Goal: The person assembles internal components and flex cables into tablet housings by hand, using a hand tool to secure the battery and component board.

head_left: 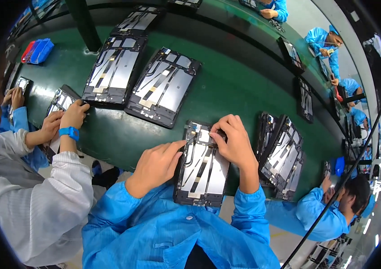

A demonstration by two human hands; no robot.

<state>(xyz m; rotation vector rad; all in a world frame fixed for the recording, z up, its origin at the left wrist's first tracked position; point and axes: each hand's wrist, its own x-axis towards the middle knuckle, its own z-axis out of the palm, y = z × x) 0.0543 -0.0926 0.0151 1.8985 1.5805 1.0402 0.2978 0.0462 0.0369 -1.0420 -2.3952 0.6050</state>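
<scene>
The right hand [233, 138] has its thumb and forefinger drawn nearly together over a pale, squarish metal plate [204, 136] near the far end of a flat, rectangular, black-framed device with silver-grey metal panels [215, 177]. Whether anything small is caught between those two fingertips cannot be told. The left hand [155, 165] is loosely bent, its fingertips against the left edge of the device; how firmly it holds cannot be told either.

The device lies between the two hands, its length running from the right fingertips back toward the blue-sleeved wearer. Its open face shows narrow dark and golden strips fanning between the bright panels, black cabling along the left side, and a dark band of parts across the near end.

That near end reaches past the near edge of the dark green, glossy tabletop [235, 96], in front of the wearer's blue jacket [186, 237]. Ahead of the right hand, a broad stretch of green surface runs to the dark far rail. Room is tighter to the right, where a leaning stack of similar black-framed devices [283, 154] stands near the right wrist. Ahead and left of the left hand, two large black-framed silver units [163, 87] lie side by side, with green surface between them and that hand.
</scene>
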